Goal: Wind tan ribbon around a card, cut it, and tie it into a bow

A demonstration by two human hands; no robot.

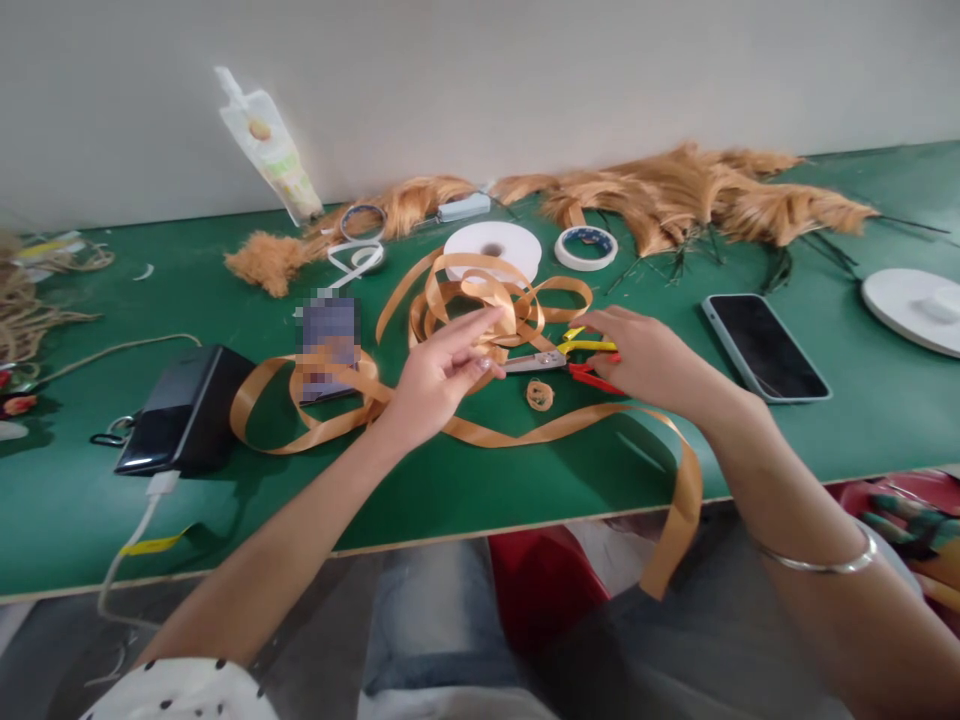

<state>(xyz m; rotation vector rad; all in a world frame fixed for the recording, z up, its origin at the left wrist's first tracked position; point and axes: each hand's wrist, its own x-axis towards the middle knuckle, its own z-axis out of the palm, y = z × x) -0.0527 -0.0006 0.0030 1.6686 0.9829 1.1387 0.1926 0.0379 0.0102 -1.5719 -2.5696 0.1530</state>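
My left hand (441, 375) has its thumb and fingers closed on a tan satin ribbon (525, 437). Loose loops of this ribbon pile up behind the fingers, and one tail hangs over the table's front edge. In my right hand (652, 355) are scissors (535, 362) with one yellow and one red handle. Their blades point left and reach the left fingertips; whether they touch the ribbon there, I cannot tell. A small tan coil (539, 395) lies just below the scissors. Behind the loops lies a white ribbon spool (493, 250).
On the green table (885, 430) are a phone (766, 347) at right, a tape roll (586, 248) and a white disc (916, 308). Tan plume bundles (675, 195) lie along the wall. A black device (187, 408) with a white cable stands left, near a drink pouch (271, 150).
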